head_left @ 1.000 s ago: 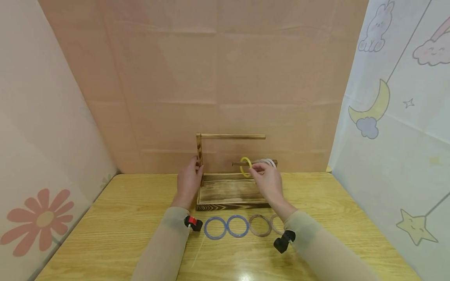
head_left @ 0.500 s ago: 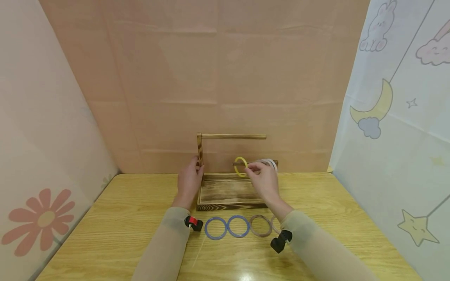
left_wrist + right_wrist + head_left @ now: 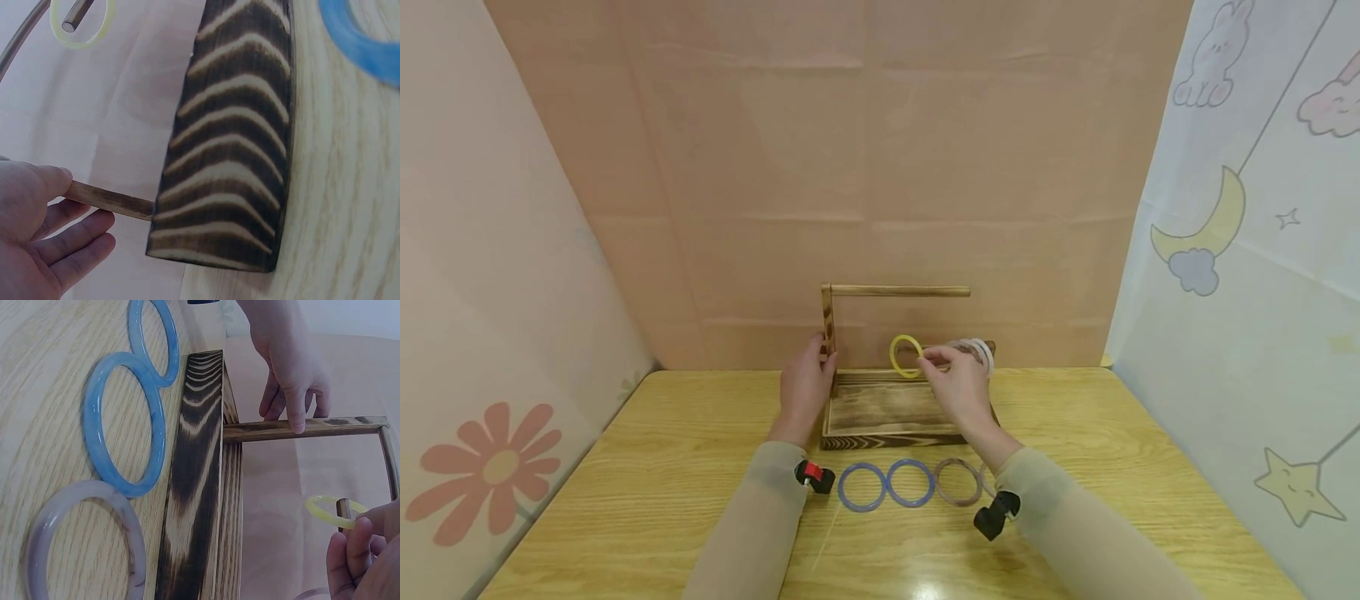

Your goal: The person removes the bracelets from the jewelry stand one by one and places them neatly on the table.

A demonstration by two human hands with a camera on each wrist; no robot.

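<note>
My left hand [image 3: 803,387] grips the upright post [image 3: 828,312] of a wooden bangle stand, thumb on one side and fingers behind. My right hand [image 3: 961,387] pinches a yellow bangle [image 3: 317,511] between thumb and fingertips. In both wrist views the free end of the lower rod [image 3: 70,25] shows inside that bangle's loop. Farther right on this rod hang several pale bangles [image 3: 988,358], partly hidden by the right hand. The upper rod [image 3: 901,291] is bare. Below lies the stand's tray base [image 3: 887,408].
Along the front of the stand, a row of bangles lies flat on the wooden table [image 3: 647,500]: two blue bangles [image 3: 91,425], a mauve-brown bangle [image 3: 957,504] and another, partly behind the right wrist. A peach cloth backdrop [image 3: 865,167] hangs close behind the stand.
My right hand has moved left with the yellow bangle, along the lower rod to its free end. The left hand has stayed on the post.
</note>
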